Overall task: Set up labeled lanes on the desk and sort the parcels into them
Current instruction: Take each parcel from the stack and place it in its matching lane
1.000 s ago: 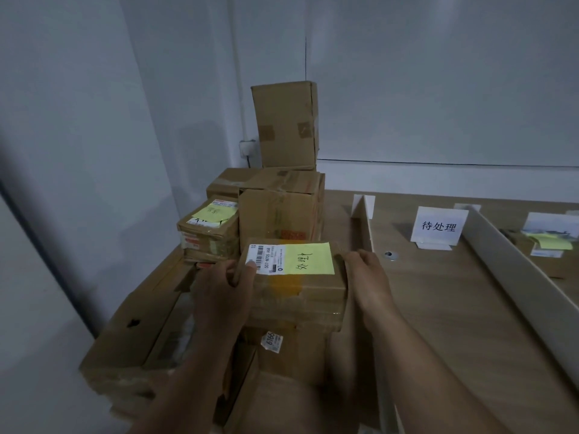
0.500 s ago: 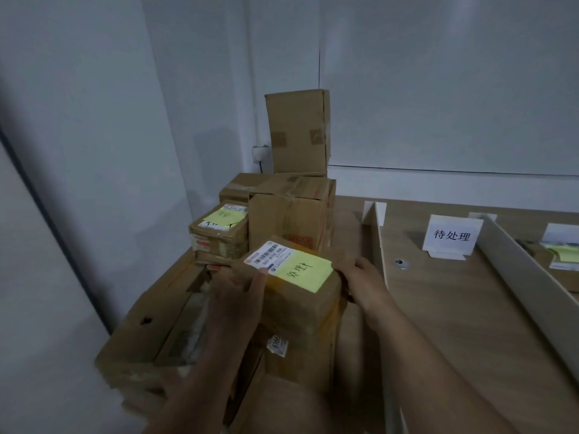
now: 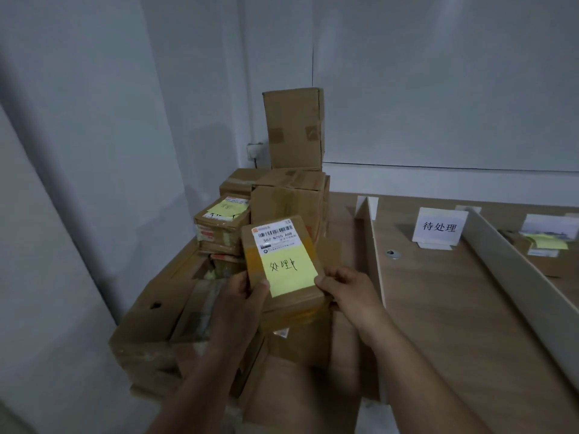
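I hold a small cardboard parcel [image 3: 283, 242] with a white barcode label and a handwritten yellow sticky note, lifted above the pile and tilted toward me. My left hand [image 3: 241, 296] grips its near left corner, thumb on the note. My right hand [image 3: 346, 289] grips the near right corner. To the right on the wooden desk [image 3: 438, 308] is a lane between two white dividers, the left divider [image 3: 374, 245] and the right divider [image 3: 513, 277], with a white sign card [image 3: 438, 228] at its far end.
A stack of cardboard boxes [image 3: 288, 195] fills the desk's left end, one tall box [image 3: 293, 128] on top and a parcel with a yellow note [image 3: 224, 219] beside it. A parcel with a yellow note [image 3: 545, 245] lies in the far right lane. Grey walls stand behind and left.
Both hands lifted the parcel off the pile and turned it lengthwise, raising it toward me. The view shifted slightly to the left.
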A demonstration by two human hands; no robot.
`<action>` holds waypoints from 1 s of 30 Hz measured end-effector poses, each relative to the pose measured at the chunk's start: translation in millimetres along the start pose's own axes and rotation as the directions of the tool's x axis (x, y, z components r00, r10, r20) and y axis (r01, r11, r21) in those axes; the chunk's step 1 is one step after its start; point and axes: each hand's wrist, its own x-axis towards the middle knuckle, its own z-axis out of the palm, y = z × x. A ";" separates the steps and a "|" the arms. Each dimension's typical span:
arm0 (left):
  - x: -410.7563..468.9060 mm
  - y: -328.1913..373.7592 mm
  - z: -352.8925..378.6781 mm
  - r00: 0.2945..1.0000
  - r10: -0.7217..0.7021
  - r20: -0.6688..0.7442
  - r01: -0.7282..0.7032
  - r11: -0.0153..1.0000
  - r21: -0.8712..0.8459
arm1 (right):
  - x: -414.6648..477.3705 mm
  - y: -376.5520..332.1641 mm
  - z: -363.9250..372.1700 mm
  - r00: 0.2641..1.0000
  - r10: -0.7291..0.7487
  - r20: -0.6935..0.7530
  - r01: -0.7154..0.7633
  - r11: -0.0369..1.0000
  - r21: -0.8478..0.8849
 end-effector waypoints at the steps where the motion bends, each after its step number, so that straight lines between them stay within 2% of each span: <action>1: -5.2 -0.3 -2.1 1.000 -0.005 0.007 0.005 0.999 -0.039 | -6.8 2.9 2.8 1.000 -0.013 -0.008 0.013 1.000 0.012; 9: -45.9 4.6 -7.6 0.985 0.065 0.158 -0.040 0.987 -0.158 | -58.3 19.9 10.0 0.984 -0.078 -0.161 0.091 0.993 0.069; 12: -57.8 11.5 0.6 0.983 0.074 0.169 -0.037 0.976 -0.214 | -73.9 21.9 1.7 0.967 -0.112 -0.230 0.135 0.987 0.086; 16: -71.9 25.7 22.1 0.978 0.127 0.165 -0.092 0.974 -0.205 | -90.9 19.9 -25.9 0.941 -0.177 -0.288 0.217 0.969 0.114; 20: -88.8 49.2 58.7 0.971 0.181 0.156 -0.147 0.967 -0.206 | -108.9 23.0 -71.0 0.919 -0.211 -0.333 0.267 0.955 0.130; 30: -186.9 139.1 219.6 0.935 0.182 0.305 -0.092 0.954 -0.287 | -180.1 47.0 -257.9 0.825 -0.275 -0.494 0.360 0.929 0.083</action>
